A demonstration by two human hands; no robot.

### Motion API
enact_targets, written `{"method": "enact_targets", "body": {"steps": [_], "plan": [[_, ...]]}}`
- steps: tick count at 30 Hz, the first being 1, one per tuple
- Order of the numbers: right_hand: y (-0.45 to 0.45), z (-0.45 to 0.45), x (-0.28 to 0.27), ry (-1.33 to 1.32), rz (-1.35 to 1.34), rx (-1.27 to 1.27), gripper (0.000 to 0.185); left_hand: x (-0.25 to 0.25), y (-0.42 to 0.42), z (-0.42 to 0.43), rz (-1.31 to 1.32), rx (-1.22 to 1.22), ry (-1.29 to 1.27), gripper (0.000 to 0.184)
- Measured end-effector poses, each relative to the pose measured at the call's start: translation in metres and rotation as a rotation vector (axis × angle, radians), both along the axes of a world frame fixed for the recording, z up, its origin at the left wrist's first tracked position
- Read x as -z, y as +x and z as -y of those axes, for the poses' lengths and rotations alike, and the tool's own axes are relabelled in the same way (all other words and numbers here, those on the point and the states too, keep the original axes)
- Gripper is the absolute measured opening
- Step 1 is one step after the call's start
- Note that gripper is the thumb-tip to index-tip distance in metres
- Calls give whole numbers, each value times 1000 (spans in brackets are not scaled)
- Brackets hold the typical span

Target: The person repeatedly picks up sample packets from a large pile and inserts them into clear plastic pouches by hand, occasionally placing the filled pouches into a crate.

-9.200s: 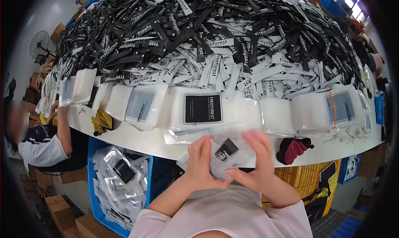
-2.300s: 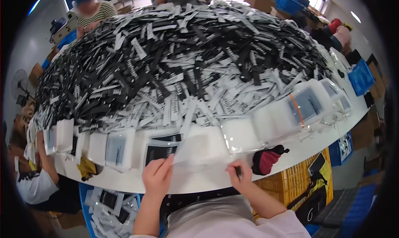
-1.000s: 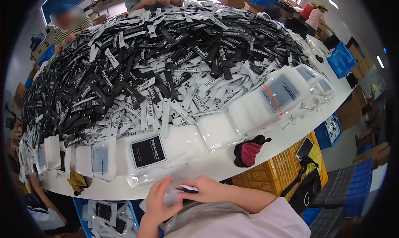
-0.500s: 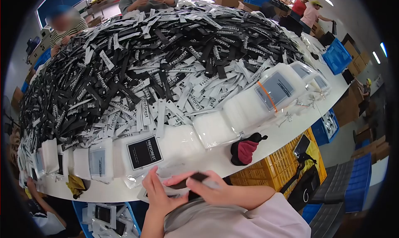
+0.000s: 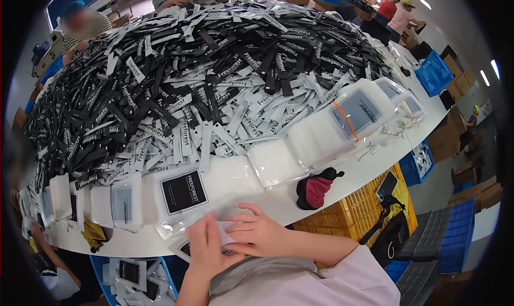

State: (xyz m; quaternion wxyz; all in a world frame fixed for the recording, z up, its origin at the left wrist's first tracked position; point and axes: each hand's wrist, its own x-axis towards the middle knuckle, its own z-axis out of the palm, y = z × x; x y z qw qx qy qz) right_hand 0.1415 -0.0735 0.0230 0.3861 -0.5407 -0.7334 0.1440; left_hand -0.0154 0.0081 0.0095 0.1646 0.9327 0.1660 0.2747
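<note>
By the white table (image 5: 134, 245), your left hand (image 5: 206, 245) and right hand (image 5: 258, 233) hold a pale packet (image 5: 225, 230) between them, near the black-labelled clear bag (image 5: 184, 192).

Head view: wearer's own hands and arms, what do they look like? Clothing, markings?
Left hand and right hand ungloved, no markings visible. Forearms uncovered, wrists bare. Right sleeve short, plain, pale pinkish-white; left sleeve out of frame.

The packets (image 5: 214, 81) are black and white. One bag (image 5: 183, 192) has a black square with white letters. The crate (image 5: 329, 219) is yellow.
</note>
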Motion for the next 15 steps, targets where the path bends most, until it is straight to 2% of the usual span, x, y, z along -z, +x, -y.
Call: {"method": "enact_targets", "body": {"steps": [2, 5, 6, 7, 9, 11, 12, 15], "plan": [[10, 2, 3, -111, 29, -136, 18, -3, 1, 4, -70, 50, -43, 111], [23, 1, -1, -170, -18, -242, 18, -14, -8, -7, 1, 157, -412, 117], [23, -5, -3, -110, -34, -198, 18, -1, -15, -12, 33, 93, -723, 114], [21, -10, -6, -55, -56, -152, 18, -19, -12, -16, -94, -35, -898, 110], [18, -18, -17, 20, -46, -45, 19, -18, -9, -15, -31, -98, -965, 106], [20, -25, -28, 68, 26, 75, 22, -20, -2, -13, 149, -123, -1039, 103], [22, -24, -25, 46, 13, 37, 27, -20, 0, -12, 243, -127, -1070, 101], [32, -28, -17, -128, -55, -199, 27, -17, -2, -11, 198, -150, -1153, 98]]}}
